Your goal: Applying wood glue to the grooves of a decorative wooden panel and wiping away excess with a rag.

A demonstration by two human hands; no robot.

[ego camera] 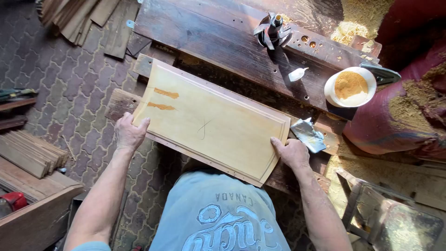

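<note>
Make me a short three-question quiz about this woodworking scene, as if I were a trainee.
1. True or false: both hands grip the pale wooden panel at its ends.
2. What fills the white bowl? A) blue paint B) tan powder like sawdust C) screws
3. What marks show on the panel near the left hand?

Key
1. True: the left hand holds one end, the right hand the other.
2. B.
3. Two orange-brown streaks; a faint pencilled cross sits nearer the middle.
</note>
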